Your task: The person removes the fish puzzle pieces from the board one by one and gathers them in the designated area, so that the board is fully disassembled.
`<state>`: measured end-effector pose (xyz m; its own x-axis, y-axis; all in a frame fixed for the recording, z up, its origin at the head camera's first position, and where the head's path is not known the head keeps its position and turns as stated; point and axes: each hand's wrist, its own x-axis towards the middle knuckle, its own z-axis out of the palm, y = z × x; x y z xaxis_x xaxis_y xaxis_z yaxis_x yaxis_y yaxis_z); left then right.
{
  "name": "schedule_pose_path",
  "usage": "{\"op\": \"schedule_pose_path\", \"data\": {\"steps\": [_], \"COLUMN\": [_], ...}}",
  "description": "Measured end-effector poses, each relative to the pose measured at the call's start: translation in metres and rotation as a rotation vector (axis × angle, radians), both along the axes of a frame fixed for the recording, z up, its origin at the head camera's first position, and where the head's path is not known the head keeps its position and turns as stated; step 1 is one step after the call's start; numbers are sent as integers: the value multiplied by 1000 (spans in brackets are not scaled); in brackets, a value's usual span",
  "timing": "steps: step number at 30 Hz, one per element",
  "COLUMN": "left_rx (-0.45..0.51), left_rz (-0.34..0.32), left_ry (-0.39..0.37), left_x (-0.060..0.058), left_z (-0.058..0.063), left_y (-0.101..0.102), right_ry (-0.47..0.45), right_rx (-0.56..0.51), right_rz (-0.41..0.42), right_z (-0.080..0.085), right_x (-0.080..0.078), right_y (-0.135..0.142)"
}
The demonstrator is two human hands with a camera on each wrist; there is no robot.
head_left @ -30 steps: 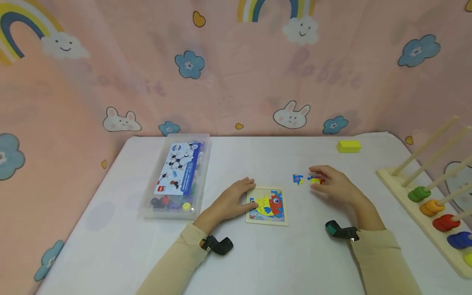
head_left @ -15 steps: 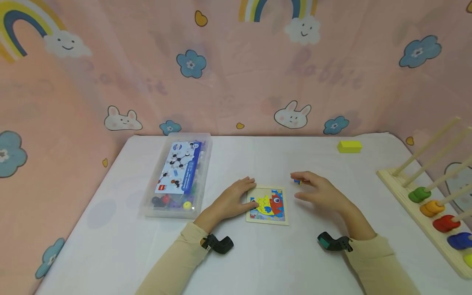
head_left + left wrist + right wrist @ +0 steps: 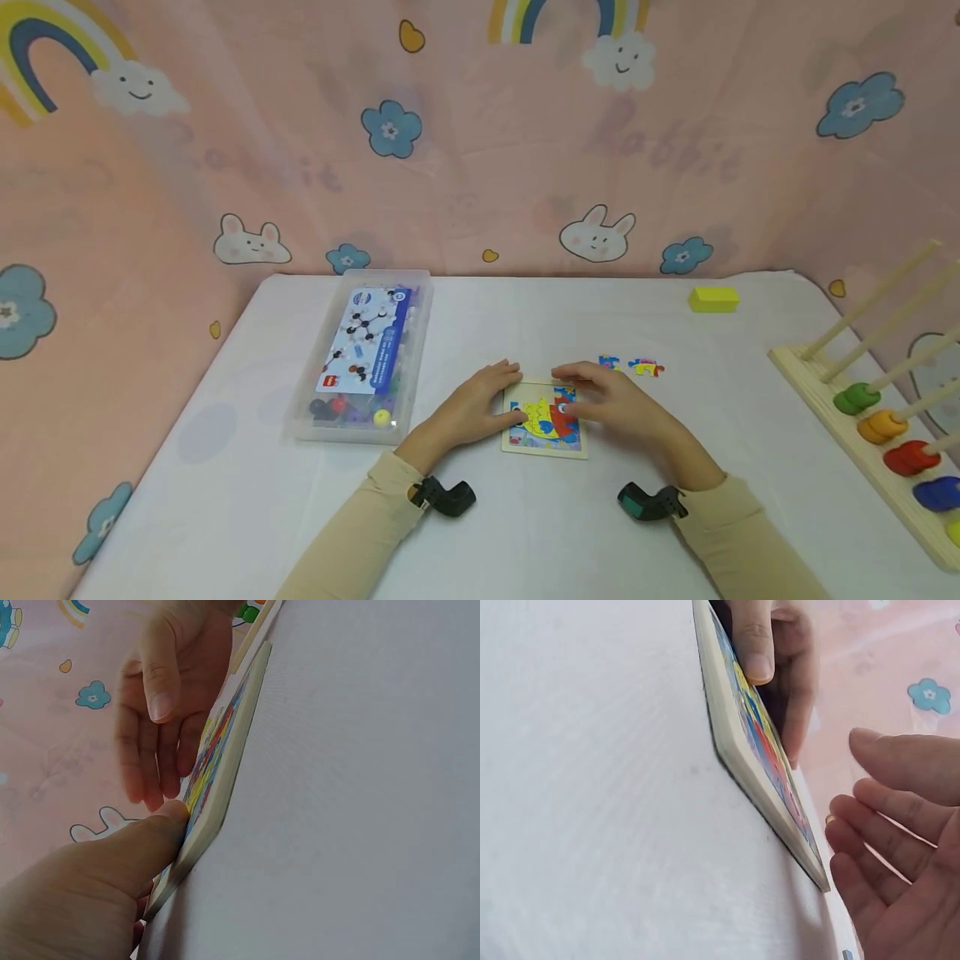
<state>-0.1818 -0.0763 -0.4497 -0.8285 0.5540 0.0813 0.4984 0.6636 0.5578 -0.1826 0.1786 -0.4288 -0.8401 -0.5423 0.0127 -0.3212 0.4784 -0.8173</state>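
Observation:
A small wooden jigsaw puzzle (image 3: 543, 452) with a yellow and red fish picture lies flat on the white table. My left hand (image 3: 467, 412) holds its left side, the thumb on the picture and the fingers along the edge. Over the puzzle's right side hovers my right hand (image 3: 618, 408), fingers loosely bent and apart; in the right wrist view nothing is in that hand (image 3: 900, 825). Just beyond it lie two loose puzzle pieces, a mostly blue puzzle piece (image 3: 609, 362) and a yellow, red and blue puzzle piece (image 3: 647, 367). The right hand covers part of the puzzle in the head view.
To the left stands a clear plastic case (image 3: 363, 350) of molecule model parts. A yellow block (image 3: 713, 299) sits at the back right. Along the right side is a wooden peg rack (image 3: 862, 450) with coloured rings. A pink patterned cloth (image 3: 480, 167) hangs behind the table.
My right hand has moved left from the loose pieces to above the puzzle's right side, uncovering both pieces. My left hand has stayed on the puzzle.

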Motion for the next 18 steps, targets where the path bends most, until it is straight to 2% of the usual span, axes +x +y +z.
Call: {"op": "schedule_pose_path", "data": {"steps": [3,11,18], "left_rx": [0,-12,-13], "left_rz": [-3,2,3], "left_ry": [5,1,-5], "left_x": [0,-1,0], "left_z": [-1,0,1], "left_y": [0,0,1], "right_ry": [14,182,182], "right_rx": [-5,69,63], "right_rz": [23,83,96], "right_z": [-6,-14,-15], "right_x": [-1,0,0], "right_y": [-2,-1,-1]}}
